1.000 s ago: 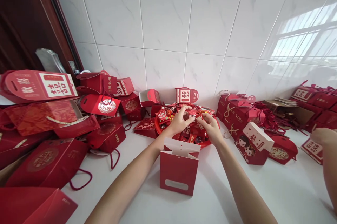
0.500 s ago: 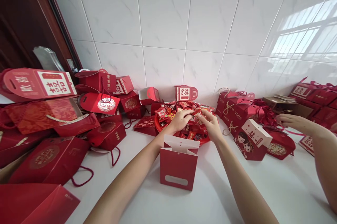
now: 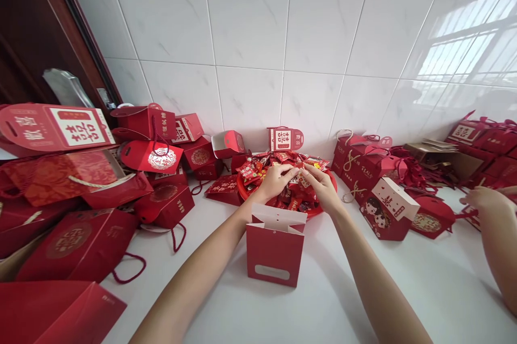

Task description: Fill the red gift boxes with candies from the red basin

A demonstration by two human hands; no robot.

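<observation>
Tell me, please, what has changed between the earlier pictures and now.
The left hand and right hand have closed together above the bowl of red packets; whether they grip one now is hidden. The co-worker's hand reached leftward toward the dark red ribbons, then drew back right. The bowl and the open red bag stayed put.

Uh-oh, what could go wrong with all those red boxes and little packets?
A few things might. The open box stands between the two forearms, so an arm could bump it over. The little packets are heaped high in the red basin, right under the left hand and right hand, so some could spill. And the boxes piled at the left lie crookedly, so one might slide off.
</observation>
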